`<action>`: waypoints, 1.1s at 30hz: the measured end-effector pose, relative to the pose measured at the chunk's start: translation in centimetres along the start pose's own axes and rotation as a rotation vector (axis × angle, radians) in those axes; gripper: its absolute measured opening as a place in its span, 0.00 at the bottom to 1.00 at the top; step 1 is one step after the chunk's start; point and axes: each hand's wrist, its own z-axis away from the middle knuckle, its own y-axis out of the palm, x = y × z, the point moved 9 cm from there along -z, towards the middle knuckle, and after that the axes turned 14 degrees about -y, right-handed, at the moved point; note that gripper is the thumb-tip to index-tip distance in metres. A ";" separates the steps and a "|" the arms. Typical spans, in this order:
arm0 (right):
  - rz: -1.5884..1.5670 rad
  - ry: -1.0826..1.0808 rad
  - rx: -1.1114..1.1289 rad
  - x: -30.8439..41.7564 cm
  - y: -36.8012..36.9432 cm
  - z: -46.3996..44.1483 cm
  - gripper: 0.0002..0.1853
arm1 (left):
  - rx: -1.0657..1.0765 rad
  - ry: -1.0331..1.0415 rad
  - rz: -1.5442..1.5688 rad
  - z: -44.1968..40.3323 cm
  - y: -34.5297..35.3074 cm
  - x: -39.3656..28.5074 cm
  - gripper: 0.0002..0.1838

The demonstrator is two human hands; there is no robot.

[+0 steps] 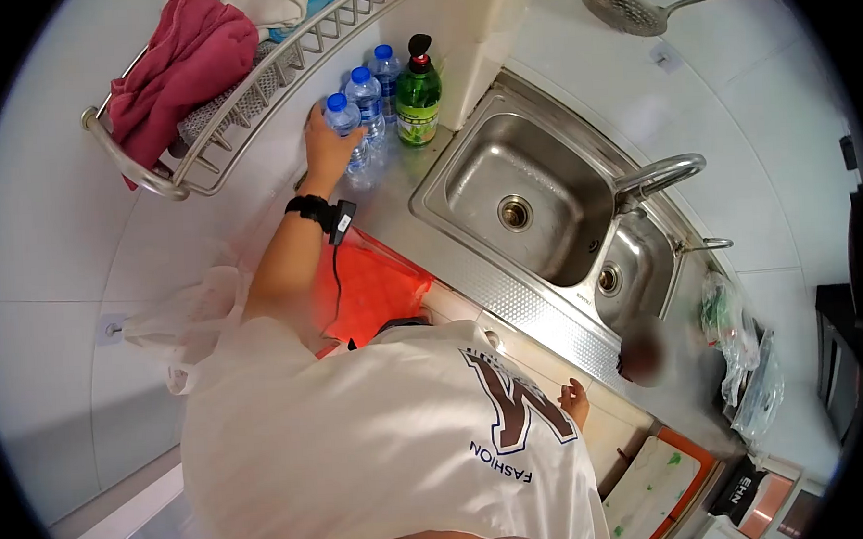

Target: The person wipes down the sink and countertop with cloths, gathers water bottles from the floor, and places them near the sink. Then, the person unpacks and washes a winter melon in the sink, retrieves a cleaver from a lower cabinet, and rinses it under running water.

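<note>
My left hand (330, 147), with a black band and a small cabled device at the wrist, is wrapped round the nearest clear water bottle (342, 114) with a blue cap. Two more water bottles stand behind it: one in the middle (364, 97) and one at the back (384, 71). Beside them is a green pump bottle (418, 99). The bottles are upright on the steel counter by the wall. Low beside my shirt hangs my right hand (574, 401), fingers loosely bent and apart, with nothing in it.
A steel double sink (513, 160) with a curved faucet (660, 175) fills the counter. A wire rack (219, 149) with cloths hangs above my left hand. A skimmer (627, 10) hangs on the wall. A red bag (369, 282) lies below the counter edge; plastic bags (743, 352) hang at right.
</note>
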 end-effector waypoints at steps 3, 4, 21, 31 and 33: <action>0.017 0.037 -0.011 -3.3 0.2 0.1 0.20 | -0.030 0.060 -0.006 0.6 1.0 1.8 0.53; 0.007 0.047 -0.015 -3.4 -0.1 0.9 0.20 | -0.009 0.032 -0.026 0.9 1.3 2.2 0.53; -0.091 0.361 -0.071 -12.0 -0.5 9.7 0.20 | 0.349 -1.065 0.846 3.2 12.0 14.9 0.16; -0.198 0.369 -0.131 -11.0 0.6 9.8 0.22 | 0.381 -0.948 0.847 4.9 10.5 11.8 0.17; -0.166 0.263 -0.057 -13.8 0.6 9.0 0.22 | 0.393 -0.952 0.863 5.2 10.7 11.7 0.20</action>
